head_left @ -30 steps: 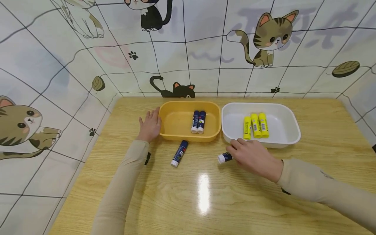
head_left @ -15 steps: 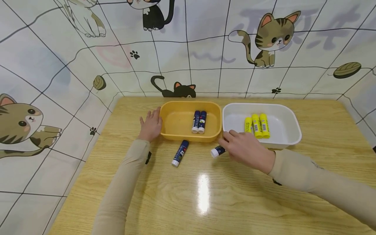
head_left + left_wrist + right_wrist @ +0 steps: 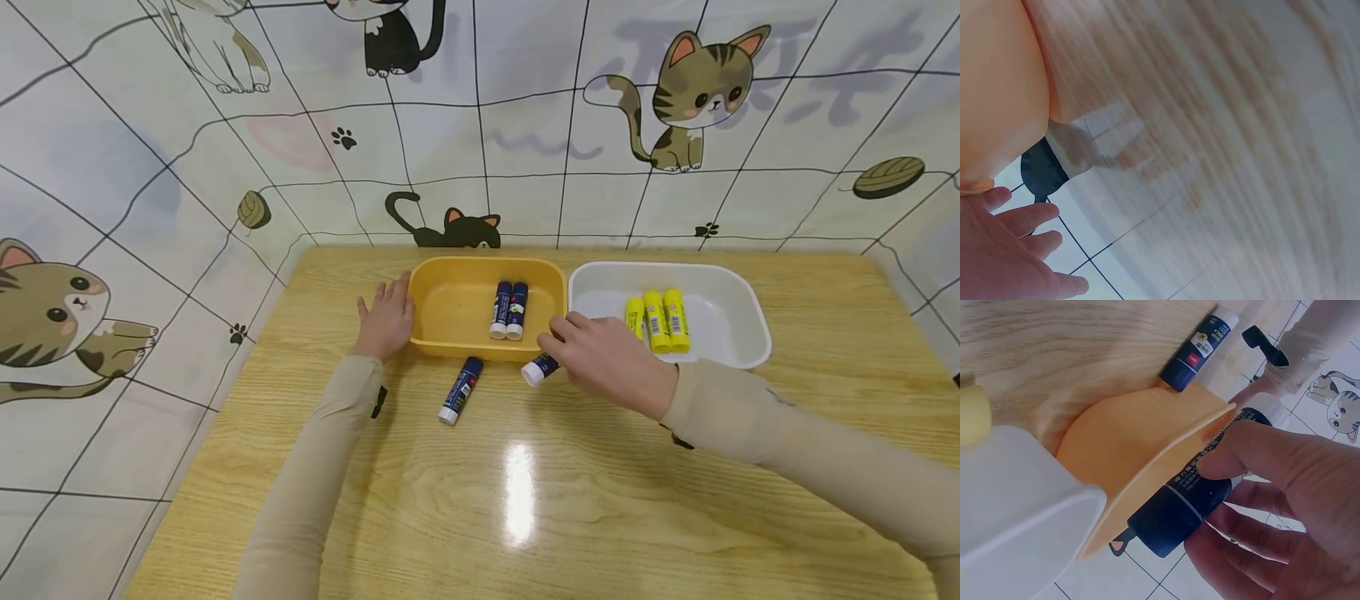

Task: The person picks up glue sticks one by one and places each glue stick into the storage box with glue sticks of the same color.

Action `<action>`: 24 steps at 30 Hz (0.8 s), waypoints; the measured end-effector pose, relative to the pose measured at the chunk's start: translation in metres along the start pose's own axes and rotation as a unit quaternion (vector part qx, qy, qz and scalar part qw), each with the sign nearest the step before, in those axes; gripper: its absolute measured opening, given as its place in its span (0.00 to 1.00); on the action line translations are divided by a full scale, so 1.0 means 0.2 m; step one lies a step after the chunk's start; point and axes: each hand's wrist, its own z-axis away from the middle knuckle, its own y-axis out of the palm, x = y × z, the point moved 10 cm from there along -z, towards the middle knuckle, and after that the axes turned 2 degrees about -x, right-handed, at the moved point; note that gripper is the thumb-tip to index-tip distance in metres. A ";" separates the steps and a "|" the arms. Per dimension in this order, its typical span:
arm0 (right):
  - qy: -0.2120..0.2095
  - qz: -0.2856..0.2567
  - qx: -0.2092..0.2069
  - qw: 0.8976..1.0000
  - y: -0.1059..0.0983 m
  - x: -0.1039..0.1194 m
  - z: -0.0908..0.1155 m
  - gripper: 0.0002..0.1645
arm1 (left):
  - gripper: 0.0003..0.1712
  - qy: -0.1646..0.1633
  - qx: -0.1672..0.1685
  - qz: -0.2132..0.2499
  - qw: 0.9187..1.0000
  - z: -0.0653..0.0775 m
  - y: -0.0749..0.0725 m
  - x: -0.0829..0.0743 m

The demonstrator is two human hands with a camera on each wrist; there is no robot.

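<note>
My right hand (image 3: pixel 611 360) pinches a dark blue glue stick (image 3: pixel 1175 509) between thumb and fingers. In the head view its white end (image 3: pixel 534 372) sticks out at the front right corner of the orange tray (image 3: pixel 450 350). The right wrist view shows the stick tilted close over the tray's rim. My left hand (image 3: pixel 386 321) rests against the tray's left end, fingers spread and fairly straight. Two blue glue sticks (image 3: pixel 508 310) lie side by side inside this tray. Another blue glue stick (image 3: pixel 460 392) lies slantwise on the table before it.
A white tray (image 3: pixel 742 354) stands right of the orange one, with three yellow glue sticks (image 3: pixel 658 321) in it. In the right wrist view a yellow end (image 3: pixel 974 415) shows beside the white tray. A cat-patterned wall covering (image 3: pixel 525 192) rises behind the wooden table (image 3: pixel 420 517).
My right hand has carried the blue glue stick left and farther back, from before the white tray to the orange tray's front right corner. My left hand has stayed put.
</note>
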 end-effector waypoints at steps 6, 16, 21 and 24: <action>-0.001 0.002 -0.001 1.000 0.00 0.00 -0.07 0.15 | 0.31 0.002 -0.006 0.001 1.000 0.00 -0.01 0.00; 0.010 -0.022 0.016 1.000 0.04 -0.05 -0.18 0.18 | 0.31 0.003 0.000 0.001 1.000 -0.01 0.00 0.00; 0.018 -0.040 0.041 0.998 0.09 -0.10 -0.25 0.22 | 0.31 0.003 -0.001 -0.002 1.000 -0.01 0.00 0.01; 0.005 -0.033 0.060 0.998 0.12 -0.11 -0.29 0.23 | 0.31 0.003 -0.001 -0.004 1.000 -0.01 0.01 0.00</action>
